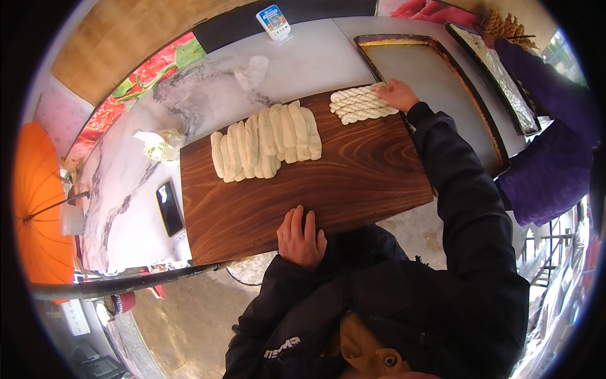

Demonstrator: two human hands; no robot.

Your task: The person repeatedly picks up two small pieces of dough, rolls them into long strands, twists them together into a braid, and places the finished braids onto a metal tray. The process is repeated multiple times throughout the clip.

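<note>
Several thick strips of pale dough [267, 139] lie side by side in overlapping rows on a dark brown wooden board [303, 199]. At the board's far right corner sit several twisted dough ropes [359, 104], laid in a row. The fingers of my right hand [399, 94] touch the right ends of these twists; whether they grip one cannot be told. My left hand [301, 239] rests on the board's near edge, fingers extended and slightly apart, holding nothing.
A large metal baking tray [426, 85] adjoins the board on the right, with a narrower foil-covered tray [502, 80] beyond. A person in purple sleeves [549, 166] is at the right. Left lie a phone [169, 208] and a crumpled plastic bag [163, 143]. A card stand [273, 22] stands behind.
</note>
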